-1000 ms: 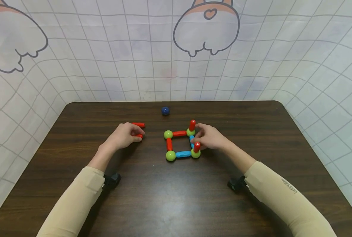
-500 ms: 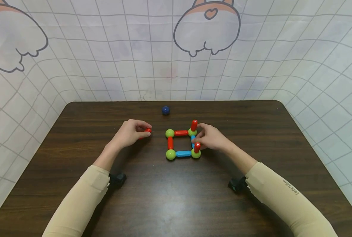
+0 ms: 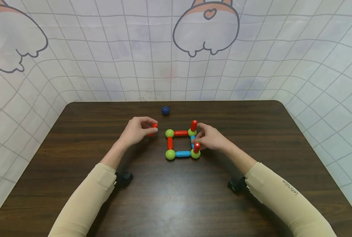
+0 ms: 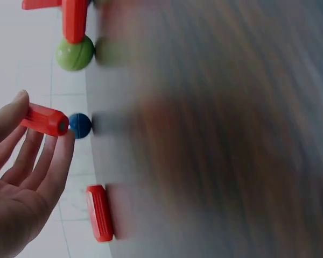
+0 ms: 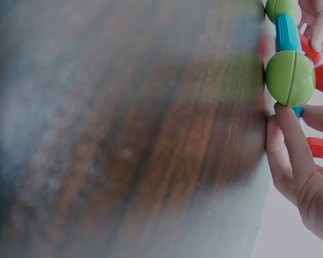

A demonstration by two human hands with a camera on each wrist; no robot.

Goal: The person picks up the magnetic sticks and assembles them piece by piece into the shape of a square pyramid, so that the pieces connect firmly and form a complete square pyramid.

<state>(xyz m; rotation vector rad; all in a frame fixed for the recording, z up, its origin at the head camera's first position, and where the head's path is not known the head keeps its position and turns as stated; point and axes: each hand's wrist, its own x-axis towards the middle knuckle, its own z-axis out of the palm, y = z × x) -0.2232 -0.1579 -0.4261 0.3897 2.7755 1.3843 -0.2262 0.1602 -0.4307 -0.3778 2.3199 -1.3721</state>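
My left hand [image 3: 135, 131] pinches a red rod [image 3: 154, 125] between thumb and fingers, left of the frame; in the left wrist view this red rod [image 4: 45, 119] is held above the table. A square frame of green balls [image 3: 170, 154], red rods [image 3: 181, 133] and blue rods [image 3: 183, 154] lies on the table. Two red rods [image 3: 193, 125] stand upright on its right-hand balls. At the frame's right side, my right hand [image 3: 212, 137] grips the blue side rod [image 3: 192, 141]. In the right wrist view its fingertip touches the near green ball [image 5: 289, 78].
A dark blue ball [image 3: 165, 110] sits near the table's back edge, behind the frame. Another red rod [image 4: 100, 213] lies on the table in the left wrist view, hidden by the left hand in the head view. A patterned white cloth [image 3: 146, 65] hangs behind the table.
The left hand has lifted the red rod off the table and carried it right, towards the frame, tilting it more upright. My right hand stays on the blue side rod.
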